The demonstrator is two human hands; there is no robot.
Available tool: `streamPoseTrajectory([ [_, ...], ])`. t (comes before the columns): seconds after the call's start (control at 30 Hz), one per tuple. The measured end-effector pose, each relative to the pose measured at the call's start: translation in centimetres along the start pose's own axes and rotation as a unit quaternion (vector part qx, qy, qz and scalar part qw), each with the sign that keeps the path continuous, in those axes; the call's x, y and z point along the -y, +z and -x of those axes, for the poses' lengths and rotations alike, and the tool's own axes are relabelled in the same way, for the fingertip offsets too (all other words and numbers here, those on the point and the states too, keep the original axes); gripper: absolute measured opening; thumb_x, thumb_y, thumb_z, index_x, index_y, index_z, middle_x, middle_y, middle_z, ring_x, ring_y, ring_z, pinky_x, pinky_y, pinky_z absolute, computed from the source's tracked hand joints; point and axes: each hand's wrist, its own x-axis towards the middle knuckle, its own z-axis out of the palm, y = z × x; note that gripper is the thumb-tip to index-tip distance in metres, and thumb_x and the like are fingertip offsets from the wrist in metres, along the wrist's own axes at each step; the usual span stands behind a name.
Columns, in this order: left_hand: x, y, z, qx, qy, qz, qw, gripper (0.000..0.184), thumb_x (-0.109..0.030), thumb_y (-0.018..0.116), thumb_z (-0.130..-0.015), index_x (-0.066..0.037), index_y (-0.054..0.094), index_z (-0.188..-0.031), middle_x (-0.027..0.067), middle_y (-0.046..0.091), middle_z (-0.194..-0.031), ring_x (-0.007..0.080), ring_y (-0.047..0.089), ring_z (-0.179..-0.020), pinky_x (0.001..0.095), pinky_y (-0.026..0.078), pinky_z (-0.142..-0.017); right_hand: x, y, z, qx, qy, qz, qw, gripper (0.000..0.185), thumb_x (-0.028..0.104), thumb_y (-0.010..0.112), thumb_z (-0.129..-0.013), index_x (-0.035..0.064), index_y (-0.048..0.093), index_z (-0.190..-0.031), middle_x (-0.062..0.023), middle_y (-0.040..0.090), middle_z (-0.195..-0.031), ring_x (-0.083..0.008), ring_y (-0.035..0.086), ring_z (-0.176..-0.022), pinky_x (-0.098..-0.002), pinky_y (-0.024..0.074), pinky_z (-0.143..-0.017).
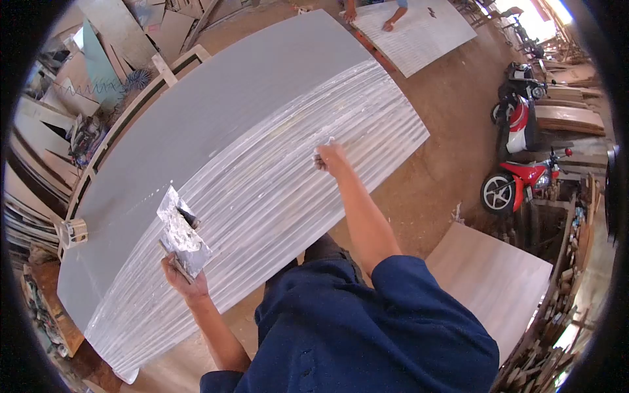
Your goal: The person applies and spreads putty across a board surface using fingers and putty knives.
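A large grey panel (216,98) lies in front of me, its nearer part ribbed and streaked with white paste. At the lower left, my left hand (183,278) is wrapped round the edge of a flat metal plate (190,259). White paste and a small dark-handled tool (189,217) rest on that plate, above the panel. Over the ribbed part, right of centre, my right hand (329,159) is closed and smudged with white. Something small and pale shows at its fingertips, too small to name.
Another person's hands (389,25) rest on a second ribbed panel (419,39) at the top. Red motorbikes (524,177) stand at the right, near stacked wood. A flat brown board (491,281) lies at lower right. Boards (111,33) lean at upper left.
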Motion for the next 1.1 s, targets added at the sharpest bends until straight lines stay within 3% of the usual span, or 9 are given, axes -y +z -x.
streamPoseTrajectory([
  [0.4, -4.4, -5.9, 0.9, -0.032, 0.007, 0.015, 0.999, 0.047, -0.02, 0.054, -0.082, 0.002, 0.05, -0.123, 0.0143, 0.059, -0.119, 0.0267, 0.057, -0.111, 0.0408, 0.045, -0.097, -4.2, 11.8, 10.6, 0.008, 0.052, 0.032, 0.998, 0.082, 0.003, 0.053, -0.083, -0.0068, 0.0, -0.144, -0.014, 0.058, -0.071, -0.0202, 0.058, -0.052, -0.0351, 0.05, -0.042],
  [0.6, -7.7, -8.6, 2.5, 0.023, 0.033, 0.073, 0.997, 0.046, -0.02, 0.053, -0.083, 0.001, 0.051, -0.123, 0.0138, 0.059, -0.12, 0.0268, 0.058, -0.11, 0.0405, 0.046, -0.097, -8.5, 17.0, 14.1, 0.016, 0.037, 0.034, 0.999, 0.08, 0.001, 0.053, -0.081, -0.0084, 0.001, -0.142, -0.0161, 0.058, -0.072, -0.0217, 0.06, -0.053, -0.0345, 0.0535, -0.043],
  [0.67, -9.9, -9.3, 2.6, 0.032, 0.044, 0.072, 0.996, 0.044, -0.019, 0.053, -0.083, 0.002, 0.052, -0.122, 0.0136, 0.06, -0.119, 0.0265, 0.058, -0.109, 0.0405, 0.047, -0.095, -9.7, 18.7, 14.7, 0.017, 0.076, 0.016, 0.997, 0.089, 0.004, 0.056, -0.085, 0.0058, -0.007, -0.148, -0.015, 0.06, -0.077, -0.021, 0.06, -0.056, -0.0366, 0.0555, -0.05],
  [1.1, -28.0, -22.7, 2.9, 0.002, -0.016, -0.057, 0.998, 0.039, -0.018, 0.052, -0.083, 0.001, 0.054, -0.117, 0.0111, 0.062, -0.112, 0.0248, 0.06, -0.105, 0.0381, 0.048, -0.094, -19.6, 32.6, 23.5, 0.004, 0.037, 0.034, 0.999, 0.087, 0.004, 0.054, -0.085, 0.0028, -0.008, -0.147, -0.0171, 0.06, -0.077, -0.0229, 0.061, -0.056, -0.0371, 0.055, -0.048],
])
